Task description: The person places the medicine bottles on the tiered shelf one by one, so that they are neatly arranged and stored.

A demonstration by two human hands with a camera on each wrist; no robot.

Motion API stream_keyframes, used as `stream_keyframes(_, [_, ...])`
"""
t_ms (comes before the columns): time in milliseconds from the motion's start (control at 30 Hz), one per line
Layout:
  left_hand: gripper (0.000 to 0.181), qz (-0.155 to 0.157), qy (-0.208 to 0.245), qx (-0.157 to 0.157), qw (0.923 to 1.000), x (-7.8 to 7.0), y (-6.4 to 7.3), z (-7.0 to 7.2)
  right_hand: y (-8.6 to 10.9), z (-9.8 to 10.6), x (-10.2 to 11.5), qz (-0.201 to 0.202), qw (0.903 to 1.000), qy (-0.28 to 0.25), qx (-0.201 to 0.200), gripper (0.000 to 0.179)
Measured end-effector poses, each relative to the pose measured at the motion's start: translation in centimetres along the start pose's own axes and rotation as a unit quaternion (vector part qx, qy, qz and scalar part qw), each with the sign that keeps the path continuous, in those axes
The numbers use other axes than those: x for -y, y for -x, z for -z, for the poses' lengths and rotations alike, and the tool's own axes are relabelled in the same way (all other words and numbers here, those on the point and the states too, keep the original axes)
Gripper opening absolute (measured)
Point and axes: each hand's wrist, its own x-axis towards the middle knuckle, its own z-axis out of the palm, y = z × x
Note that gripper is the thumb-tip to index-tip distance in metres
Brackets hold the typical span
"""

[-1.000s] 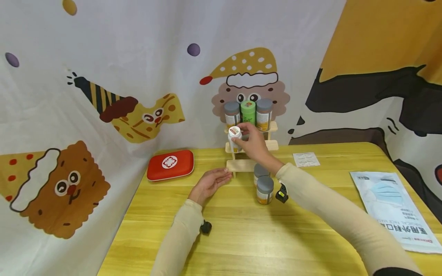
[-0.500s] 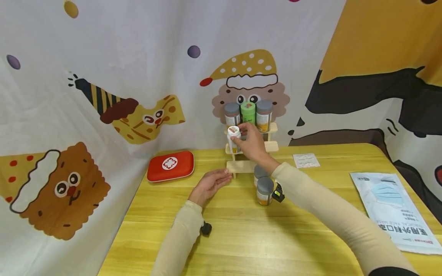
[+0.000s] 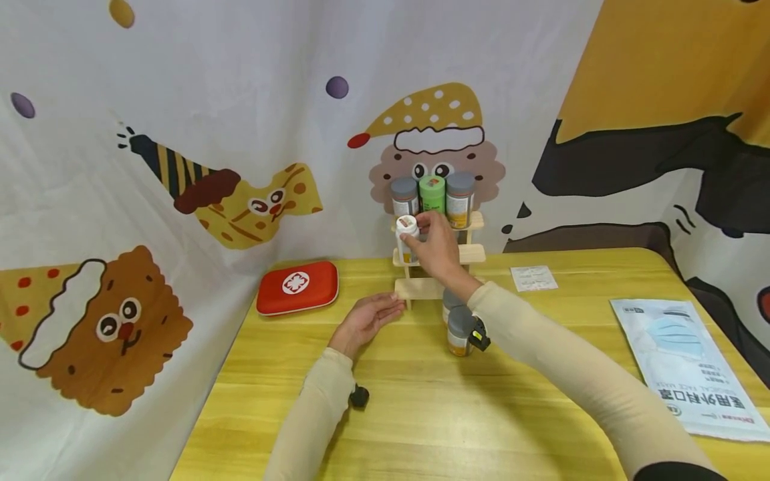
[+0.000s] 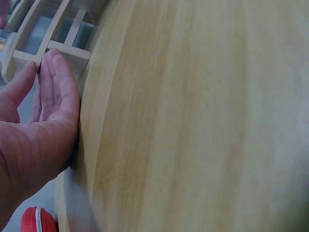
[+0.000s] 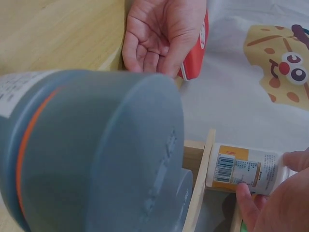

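My right hand (image 3: pixel 438 250) pinches a small white pill bottle (image 3: pixel 406 248) by its upper part between thumb and fingers. The bottle stands upright at the left of the wooden rack's (image 3: pixel 418 290) middle step; in the right wrist view, the bottle's (image 5: pixel 244 168) base meets that step and its orange-and-white barcode label shows. My left hand (image 3: pixel 368 323) lies low at the rack's front left corner. Its nearly straight fingers and thumb touch the rack end (image 4: pixel 70 50). On the top step stand a green canister (image 3: pixel 432 195) and two grey-lidded jars (image 3: pixel 460 200).
Two more grey-lidded jars stand at the rack's lower right; the front jar (image 3: pixel 459 345) is close under my right wrist. A red zip case (image 3: pixel 297 288) lies left. Right of the rack are a small paper slip (image 3: pixel 534 278) and a face mask packet (image 3: pixel 688 367).
My right hand has shifted slightly left with the white bottle, and its wrist now overlaps the front jar. The left hand has stayed at the rack corner.
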Motion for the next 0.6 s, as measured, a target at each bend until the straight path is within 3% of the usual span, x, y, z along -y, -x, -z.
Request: stream_keyframes(600, [0.032,-0.003,0.0,0.003,1.0,0.0,-0.1,0.0,1.2,1.2,-0.3,0.002,1.0,-0.004,0.006,0.055])
